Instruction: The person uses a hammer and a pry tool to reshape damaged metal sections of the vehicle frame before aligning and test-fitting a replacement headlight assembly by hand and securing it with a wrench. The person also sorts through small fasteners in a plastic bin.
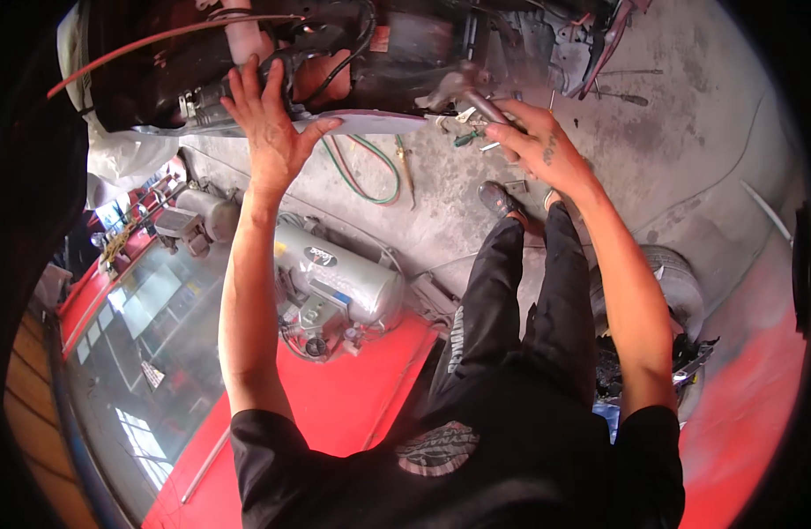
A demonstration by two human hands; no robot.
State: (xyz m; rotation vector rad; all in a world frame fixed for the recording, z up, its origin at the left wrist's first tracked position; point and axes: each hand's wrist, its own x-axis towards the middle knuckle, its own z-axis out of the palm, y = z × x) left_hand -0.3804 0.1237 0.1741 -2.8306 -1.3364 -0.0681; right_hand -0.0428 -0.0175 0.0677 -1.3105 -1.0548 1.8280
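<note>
My left hand is spread, fingers apart, with its fingertips on the edge of a dark car body section. Its thumb lies along a pale grey panel edge, and nothing is in its grasp. To the right, my right hand is closed around the handle of a hammer. The hammer's head points away to the left, over the right end of the panel edge; whether it touches the metal I cannot tell. A pinkish tube-like part stands just beyond my left fingertips.
Below my left arm sits a grey air compressor. A red car with a large windscreen fills the lower left. Green and red hoses and a screwdriver lie on the concrete. A tyre is beside my right arm.
</note>
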